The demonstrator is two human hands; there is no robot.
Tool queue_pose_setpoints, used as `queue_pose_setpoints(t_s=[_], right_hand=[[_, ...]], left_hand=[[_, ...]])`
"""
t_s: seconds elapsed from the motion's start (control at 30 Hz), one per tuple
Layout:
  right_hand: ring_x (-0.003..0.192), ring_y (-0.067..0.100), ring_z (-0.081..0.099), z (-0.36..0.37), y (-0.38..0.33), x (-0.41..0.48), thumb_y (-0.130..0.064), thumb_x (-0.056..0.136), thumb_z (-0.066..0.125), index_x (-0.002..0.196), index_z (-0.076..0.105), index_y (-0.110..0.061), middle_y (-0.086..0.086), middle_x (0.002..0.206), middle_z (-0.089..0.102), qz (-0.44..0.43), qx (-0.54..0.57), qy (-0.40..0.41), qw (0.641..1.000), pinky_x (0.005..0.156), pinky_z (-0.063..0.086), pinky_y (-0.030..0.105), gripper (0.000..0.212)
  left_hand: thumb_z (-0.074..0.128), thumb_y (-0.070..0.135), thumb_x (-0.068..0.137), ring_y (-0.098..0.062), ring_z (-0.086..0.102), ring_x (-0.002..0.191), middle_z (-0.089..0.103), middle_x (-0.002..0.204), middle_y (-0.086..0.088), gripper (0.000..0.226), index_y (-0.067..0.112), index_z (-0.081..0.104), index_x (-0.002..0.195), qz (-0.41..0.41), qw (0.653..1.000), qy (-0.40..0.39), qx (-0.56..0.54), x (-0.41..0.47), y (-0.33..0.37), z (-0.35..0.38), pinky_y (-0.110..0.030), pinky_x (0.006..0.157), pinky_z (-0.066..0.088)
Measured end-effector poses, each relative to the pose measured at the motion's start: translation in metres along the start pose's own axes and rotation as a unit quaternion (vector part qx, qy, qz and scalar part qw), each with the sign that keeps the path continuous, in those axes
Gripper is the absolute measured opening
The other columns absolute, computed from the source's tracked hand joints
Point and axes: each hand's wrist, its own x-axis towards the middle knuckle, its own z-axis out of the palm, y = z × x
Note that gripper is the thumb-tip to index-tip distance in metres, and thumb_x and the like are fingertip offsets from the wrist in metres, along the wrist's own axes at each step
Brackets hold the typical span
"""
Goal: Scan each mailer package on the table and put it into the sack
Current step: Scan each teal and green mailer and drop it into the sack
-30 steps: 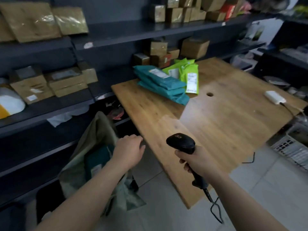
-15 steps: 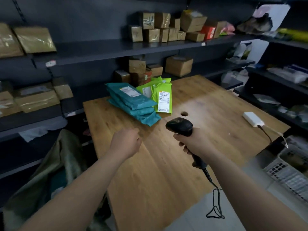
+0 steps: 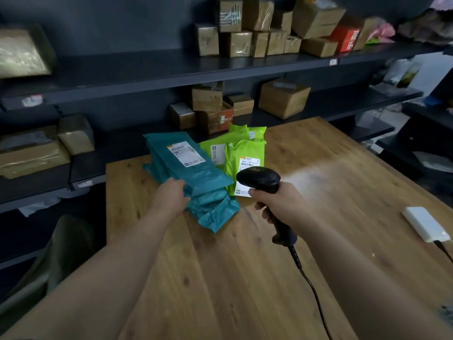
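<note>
A stack of teal mailers lies on the wooden table, with white labels facing up. Lime green mailers lean against its right side. My left hand reaches the stack, and its fingertips touch the near left edge of the top teal mailer, which lies flat. My right hand grips the handle of a black barcode scanner, held just above the green mailers and pointing away from me. Its cable trails over the table. The olive sack slumps on the floor left of the table.
Dark shelves full of taped cardboard boxes run behind and to the left of the table. A white box with a cable sits near the table's right edge. A pale light patch falls on the wood right of the scanner.
My view swung from the sack up to the table. My left hand moved from above the sack to the teal stack, and the scanner came forward over the green mailers.
</note>
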Motion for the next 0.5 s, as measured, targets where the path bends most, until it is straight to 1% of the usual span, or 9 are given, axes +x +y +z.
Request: queue_pose_setpoints(t_s=[0.07, 0.17, 0.23, 0.27, 0.3, 0.37, 0.4, 0.43, 0.5], right_hand=[[0.046, 0.014, 0.054, -0.002, 0.003, 0.016, -0.023, 0.089, 0.068, 0.086, 0.068, -0.006, 0.008, 0.07, 0.065, 0.007, 0.01, -0.008, 1.0, 0.049, 0.047, 0.028, 0.017], [0.046, 0.015, 0.053, -0.005, 0.009, 0.034, -0.022, 0.089, 0.068, 0.09, 0.067, -0.004, 0.009, 0.07, 0.065, 0.012, 0.016, -0.026, 0.999, 0.049, 0.047, 0.028, 0.018], [0.048, 0.017, 0.053, -0.006, 0.013, 0.044, -0.021, 0.09, 0.068, 0.091, 0.066, -0.005, 0.009, 0.07, 0.064, 0.018, 0.032, -0.039, 0.999, 0.049, 0.047, 0.029, 0.016], [0.048, 0.018, 0.053, -0.007, 0.015, 0.047, -0.02, 0.09, 0.069, 0.09, 0.065, -0.006, 0.01, 0.069, 0.064, 0.022, 0.043, -0.046, 0.998, 0.048, 0.046, 0.028, 0.014], [0.049, 0.018, 0.053, -0.009, 0.017, 0.051, -0.019, 0.09, 0.069, 0.089, 0.065, -0.007, 0.011, 0.07, 0.063, 0.026, 0.055, -0.053, 0.997, 0.048, 0.046, 0.028, 0.013], [0.057, 0.021, 0.057, -0.011, 0.023, 0.056, -0.019, 0.089, 0.07, 0.092, 0.064, -0.008, 0.012, 0.074, 0.061, 0.035, 0.085, -0.074, 0.993, 0.05, 0.047, 0.029, 0.012], [0.064, 0.024, 0.061, -0.013, 0.026, 0.057, -0.019, 0.089, 0.071, 0.094, 0.065, -0.009, 0.012, 0.077, 0.062, 0.038, 0.099, -0.088, 0.99, 0.055, 0.05, 0.031, 0.013], [0.073, 0.027, 0.065, -0.013, 0.032, 0.06, -0.02, 0.088, 0.072, 0.095, 0.066, -0.011, 0.012, 0.082, 0.065, 0.041, 0.111, -0.101, 0.988, 0.063, 0.054, 0.035, 0.013], [0.09, 0.03, 0.068, -0.013, 0.043, 0.063, -0.024, 0.084, 0.076, 0.095, 0.068, -0.016, 0.012, 0.093, 0.07, 0.05, 0.123, -0.123, 0.984, 0.082, 0.056, 0.045, 0.016]], left_hand=[[0.069, 0.016, 0.082, -0.028, 0.057, 0.1, 0.053, 0.108, -0.01, 0.027, 0.01, 0.064, 0.108, -0.008, 1.0, -0.013, 0.01, 0.012, -0.005, 0.008, -0.03, 0.077, 0.042], [0.066, 0.012, 0.085, -0.029, 0.058, 0.095, 0.053, 0.097, -0.007, 0.009, 0.006, 0.065, 0.092, -0.002, 1.0, -0.008, 0.014, 0.02, -0.007, 0.014, -0.029, 0.07, 0.038], [0.066, 0.013, 0.085, -0.026, 0.058, 0.092, 0.054, 0.099, -0.006, 0.004, 0.011, 0.063, 0.085, 0.007, 1.0, 0.022, -0.008, 0.016, -0.005, 0.011, -0.029, 0.07, 0.038], [0.067, 0.013, 0.085, -0.024, 0.057, 0.093, 0.053, 0.101, -0.003, 0.007, 0.014, 0.06, 0.083, 0.018, 0.999, 0.027, -0.029, 0.011, -0.003, 0.009, -0.028, 0.073, 0.038], [0.067, 0.012, 0.085, -0.021, 0.056, 0.099, 0.051, 0.106, 0.0, 0.011, 0.016, 0.057, 0.081, 0.031, 0.998, 0.022, -0.056, 0.003, 0.0, 0.006, -0.026, 0.077, 0.038], [0.067, 0.011, 0.084, -0.013, 0.048, 0.119, 0.047, 0.125, 0.001, 0.017, 0.018, 0.053, 0.078, 0.039, 0.993, 0.003, -0.114, -0.021, 0.007, 0.0, -0.022, 0.09, 0.035], [0.068, 0.01, 0.082, -0.011, 0.041, 0.129, 0.043, 0.135, 0.0, 0.019, 0.018, 0.053, 0.075, 0.029, 0.989, 0.001, -0.143, -0.036, 0.011, -0.002, -0.021, 0.097, 0.033], [0.069, 0.009, 0.081, -0.01, 0.034, 0.136, 0.037, 0.143, 0.001, 0.019, 0.019, 0.054, 0.073, 0.014, 0.985, -0.001, -0.169, -0.053, 0.015, -0.002, -0.021, 0.101, 0.032], [0.072, 0.009, 0.077, -0.008, 0.03, 0.139, 0.029, 0.148, 0.005, 0.018, 0.018, 0.057, 0.072, -0.016, 0.978, -0.018, -0.205, -0.087, 0.025, 0.002, -0.021, 0.104, 0.032]])
